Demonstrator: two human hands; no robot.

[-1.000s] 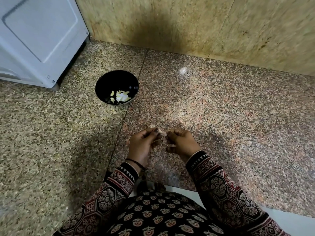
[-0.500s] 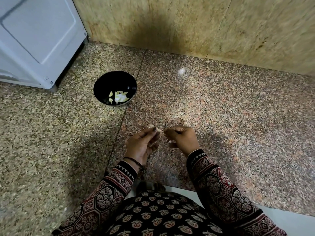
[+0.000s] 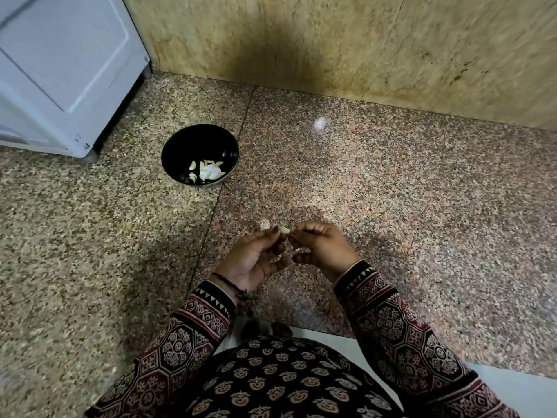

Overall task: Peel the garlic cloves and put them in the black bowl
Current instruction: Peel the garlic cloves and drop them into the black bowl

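Pinching one garlic clove [image 3: 284, 229] between both hands, on the person's side of the black bowl [image 3: 196, 140].

The left hand [image 3: 256, 260] had its palm turned up, its grip nipped thumb-and-fingertip on one end of the pale clove. The right hand [image 3: 322, 248] met it tip to tip, its grip pinching the other end with the lower fingers curled under. The clove was held above the speckled stone surface [image 3: 391, 206], nearer the person than the bowl and off to the bowl's right. A papery scrap of peel [image 3: 264, 224] lay just beyond the left fingertips, between the hands and the bowl. Inside the bowl, a small heap of peeled cloves [image 3: 208, 171] sat against its near wall. Left of the bowl stood a white appliance [image 3: 60, 70], and beyond the bowl rose a tan stone wall [image 3: 361, 40].
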